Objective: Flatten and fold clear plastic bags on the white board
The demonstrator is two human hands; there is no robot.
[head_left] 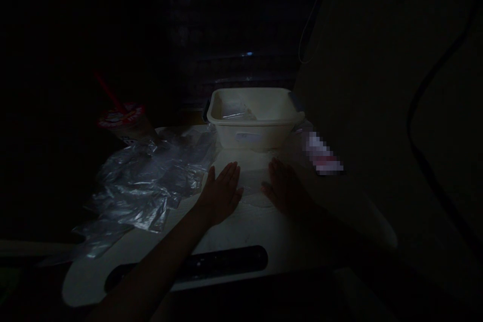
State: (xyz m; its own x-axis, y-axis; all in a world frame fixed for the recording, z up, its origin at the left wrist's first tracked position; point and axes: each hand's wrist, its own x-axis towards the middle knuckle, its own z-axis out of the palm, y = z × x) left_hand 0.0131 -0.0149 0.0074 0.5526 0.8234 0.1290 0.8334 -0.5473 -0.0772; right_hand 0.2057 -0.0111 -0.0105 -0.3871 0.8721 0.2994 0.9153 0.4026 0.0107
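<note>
Both my hands lie flat near the middle of a small white table (226,236). My left hand (222,193) is open, palm down, its fingers stretched toward the far side. My right hand (284,188), darker in shadow, is also open and lies flat. Between them a thin clear plastic sheet or bag (252,188) is spread on the tabletop, and both hands touch its sides. Just beyond the fingertips stands a cream plastic basin (260,133) with dark handles. Inside it is a clear, flat plastic piece (233,109) that I cannot make out well.
Crumpled clear plastic bags (151,181) cover the table's left side and hang over its edge. Behind them stands a drink cup (130,123) with a red straw. A blurred-out lit object (322,155) lies right of the basin. A dark slot (226,260) runs along the near edge.
</note>
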